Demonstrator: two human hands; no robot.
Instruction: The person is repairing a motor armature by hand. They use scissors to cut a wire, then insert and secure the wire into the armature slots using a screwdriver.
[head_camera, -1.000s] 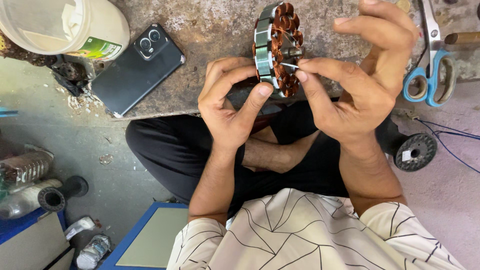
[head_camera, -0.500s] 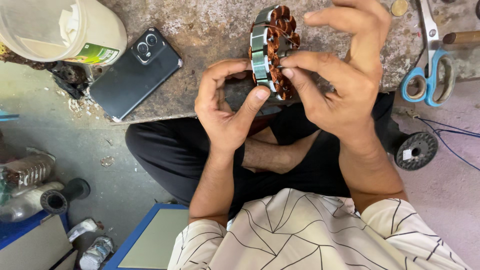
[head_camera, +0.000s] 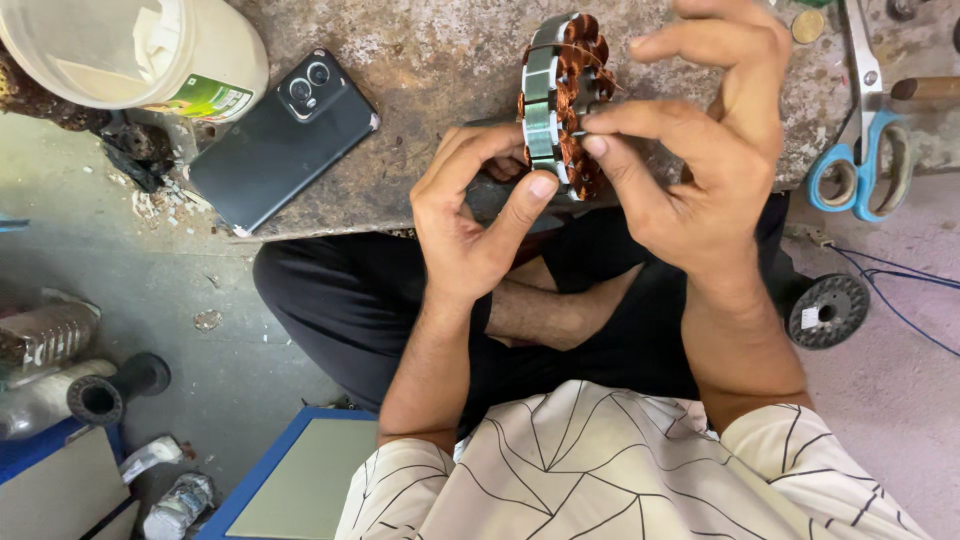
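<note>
Holding the stator (head_camera: 560, 100) up over the slab (head_camera: 430, 60), the person has both hands on it. The left hand (head_camera: 470, 225) cups it from below, thumb pressed on the steel rim, fingers curled behind, so that hand is clamped on the stator. The right hand (head_camera: 700, 170) has thumb and forefinger pinched together at the rim, right where the copper coils meet the steel. It looks like they're pinching a strand of wire, but it's too thin to say for sure.

What could go wrong, as a guess: that winding wire is fine stuff, and a hard tug or a kink at the slot edge could snap it or scrape the enamel, and then the coil shorts. The steel edges look sharp enough to do that. Also the stator sits edge-on in the left hand with nothing under it but lap and slab, so a slip of the thumb drops it onto stone and bends the coils.

Around it: a black phone (head_camera: 285, 140) lies on the slab near the left edge, a white tub (head_camera: 130, 50) beside that, blue-handled scissors (head_camera: 860, 150) off to the right, and a black spool (head_camera: 828, 310) on the floor.
</note>
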